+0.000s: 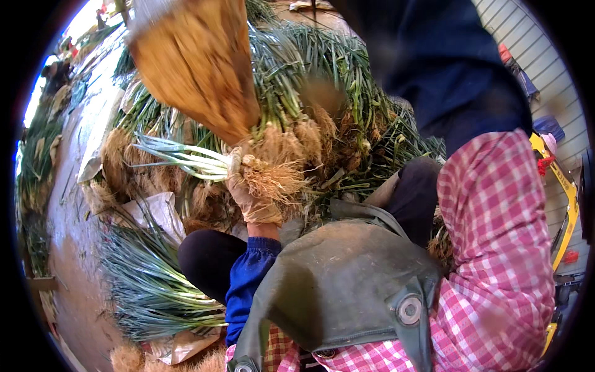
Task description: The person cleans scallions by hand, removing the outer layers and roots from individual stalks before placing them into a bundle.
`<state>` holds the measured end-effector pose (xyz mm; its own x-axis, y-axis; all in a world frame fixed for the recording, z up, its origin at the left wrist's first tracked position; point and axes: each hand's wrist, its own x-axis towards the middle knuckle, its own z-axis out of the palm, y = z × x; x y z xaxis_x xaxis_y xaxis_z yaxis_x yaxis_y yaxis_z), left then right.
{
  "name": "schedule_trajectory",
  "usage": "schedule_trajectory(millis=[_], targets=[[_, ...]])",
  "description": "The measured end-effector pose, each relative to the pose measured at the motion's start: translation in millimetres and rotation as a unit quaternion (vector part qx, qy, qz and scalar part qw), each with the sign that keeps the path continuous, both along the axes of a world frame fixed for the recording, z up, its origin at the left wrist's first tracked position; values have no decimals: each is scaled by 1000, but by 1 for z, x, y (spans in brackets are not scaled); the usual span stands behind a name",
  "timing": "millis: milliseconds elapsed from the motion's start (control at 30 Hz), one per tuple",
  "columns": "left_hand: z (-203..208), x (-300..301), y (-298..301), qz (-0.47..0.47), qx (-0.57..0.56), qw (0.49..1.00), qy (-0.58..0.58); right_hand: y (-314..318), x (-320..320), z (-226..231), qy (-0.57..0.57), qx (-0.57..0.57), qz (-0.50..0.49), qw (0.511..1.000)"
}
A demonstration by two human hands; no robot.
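My left hand [253, 195], in a tan, soiled glove, is closed around a small bunch of scallions [199, 160]. Their green leaves point left, and their pale bulbs with stringy roots [276, 180] stick out to the right. My right arm, in a dark blue sleeve [443, 68], is raised and runs out at the top edge; I cannot see its hand. Just above the left hand is a large, motion-blurred orange-brown thing [195, 71] with dark streaks, close to the camera. Its tapered lower end overlaps the bunch; I cannot make out what it is.
A big heap of scallions [353, 68] with brown roots lies ahead. Another pile [158, 279] lies at my left knee, beside a pale sack [158, 214]. A dark green apron [347, 279] covers my lap. A yellow metal frame [565, 198] stands at the right, by a slatted wall [520, 31].
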<state>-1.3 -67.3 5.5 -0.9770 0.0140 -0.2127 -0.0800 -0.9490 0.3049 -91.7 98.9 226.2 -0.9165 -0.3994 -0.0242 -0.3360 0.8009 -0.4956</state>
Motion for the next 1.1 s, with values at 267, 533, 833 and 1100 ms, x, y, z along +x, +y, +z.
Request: schedule_trajectory(millis=[267, 533, 833, 1100], targets=[[2, -3, 24, -68, -50, 996, 1, 137, 74, 16, 68, 26, -194, 978], [13, 4, 20, -147, -228, 961, 51, 313, 271, 7, 177, 42, -457, 871], [30, 28, 25, -166, -307, 934, 77, 348, 764, -190, -12, 56, -909, 413], [80, 13, -10, -97, -229, 963, 101, 376, 845, -304, 130, -227, -923, 282]])
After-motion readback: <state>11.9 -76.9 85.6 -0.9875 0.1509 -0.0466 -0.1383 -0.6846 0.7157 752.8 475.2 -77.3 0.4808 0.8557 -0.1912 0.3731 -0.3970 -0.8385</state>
